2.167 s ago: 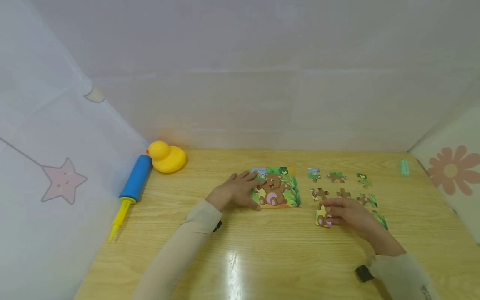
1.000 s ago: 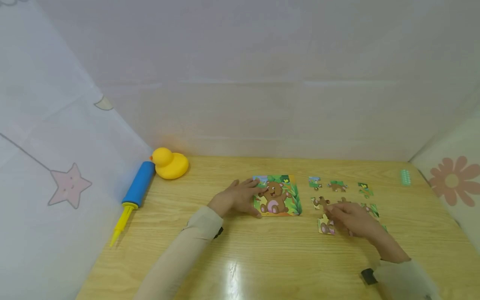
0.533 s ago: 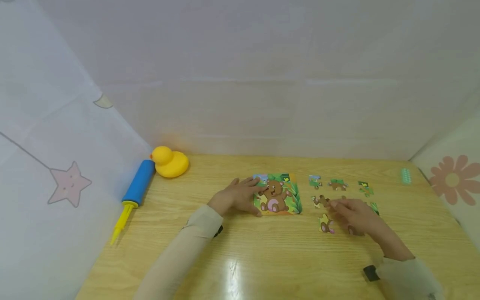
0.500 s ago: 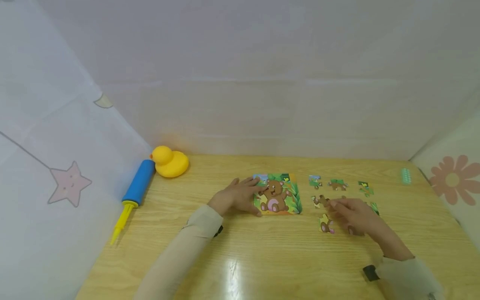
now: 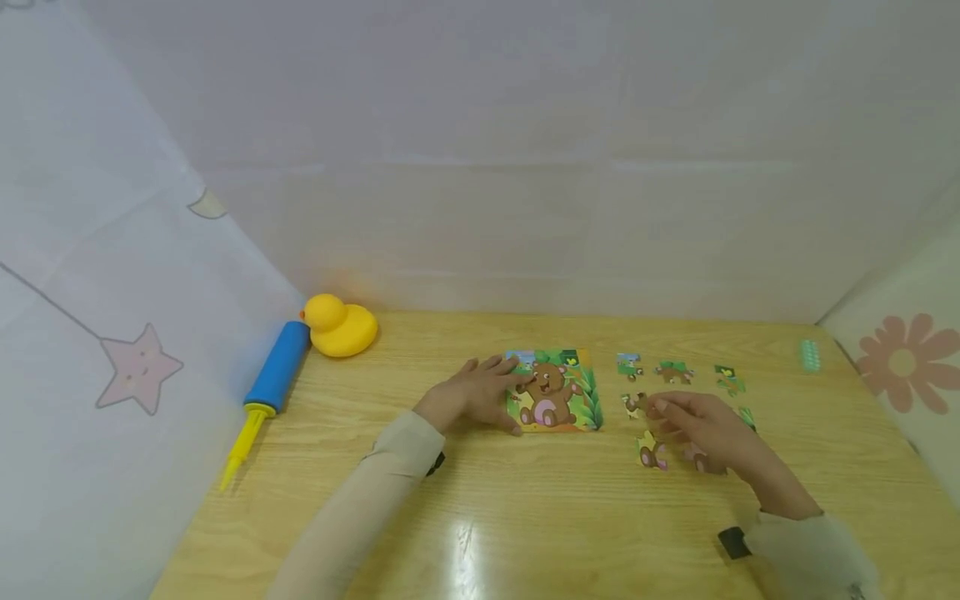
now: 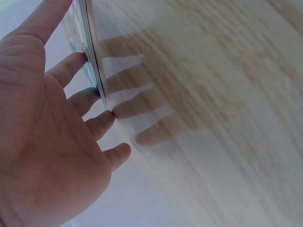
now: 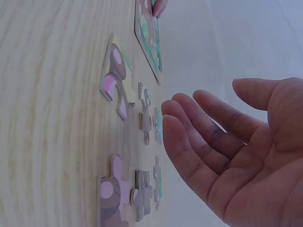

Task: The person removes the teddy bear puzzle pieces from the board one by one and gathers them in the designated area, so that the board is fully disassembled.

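My left hand (image 5: 474, 392) rests, fingers spread, on the left side of a square bear picture (image 5: 562, 396). In the left wrist view, straight fingertips touch the edge of that thin board. My right hand (image 5: 705, 425) hovers over loose bear puzzle pieces, fingertips beside a brown piece (image 5: 635, 405) in the middle row. The right wrist view shows this hand (image 7: 236, 137) with loosely bent fingers and nothing between them. A yellow-and-pink corner piece (image 5: 651, 452) lies below its fingertips. The hand partly covers a bottom piece (image 5: 705, 461) and hides part of the middle row.
Three pieces form a back row, among them a green-and-brown piece (image 5: 675, 372). A yellow rubber duck (image 5: 341, 327) and a blue hand pump (image 5: 276, 367) lie at the left. A small green item (image 5: 810, 356) sits far right on the wooden table (image 5: 562, 517).
My right hand has let go of the lower-left corner piece and moved up and right to the middle row. That piece sits slightly further right. The left hand stays on the picture.
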A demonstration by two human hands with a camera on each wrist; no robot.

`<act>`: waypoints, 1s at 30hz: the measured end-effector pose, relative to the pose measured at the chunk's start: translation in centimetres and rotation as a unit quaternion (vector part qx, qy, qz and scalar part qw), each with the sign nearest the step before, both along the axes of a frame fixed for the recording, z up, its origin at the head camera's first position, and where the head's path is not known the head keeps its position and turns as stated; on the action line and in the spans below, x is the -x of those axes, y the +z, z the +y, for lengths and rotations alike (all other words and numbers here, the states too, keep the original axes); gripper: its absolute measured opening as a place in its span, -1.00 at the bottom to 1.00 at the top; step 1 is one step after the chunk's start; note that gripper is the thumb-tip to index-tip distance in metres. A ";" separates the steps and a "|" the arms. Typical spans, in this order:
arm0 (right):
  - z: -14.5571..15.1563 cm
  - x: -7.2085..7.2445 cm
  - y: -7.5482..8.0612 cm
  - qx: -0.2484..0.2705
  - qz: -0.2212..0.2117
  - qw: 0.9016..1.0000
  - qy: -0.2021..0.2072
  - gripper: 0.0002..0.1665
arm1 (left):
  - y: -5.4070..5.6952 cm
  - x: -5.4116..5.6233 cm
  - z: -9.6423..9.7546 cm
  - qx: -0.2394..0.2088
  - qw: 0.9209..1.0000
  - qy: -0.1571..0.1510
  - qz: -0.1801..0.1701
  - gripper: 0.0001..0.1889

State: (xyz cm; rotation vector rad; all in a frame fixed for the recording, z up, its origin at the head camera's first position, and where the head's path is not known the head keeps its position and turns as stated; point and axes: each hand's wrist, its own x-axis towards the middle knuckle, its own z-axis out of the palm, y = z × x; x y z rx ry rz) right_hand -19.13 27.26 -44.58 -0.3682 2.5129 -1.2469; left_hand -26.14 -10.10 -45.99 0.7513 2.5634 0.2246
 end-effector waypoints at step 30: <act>-6.7 6.4 3.4 -0.230 0.188 0.955 -0.010 -0.15 | -0.4 3.0 -2.8 -0.049 0.948 0.145 0.278 0.01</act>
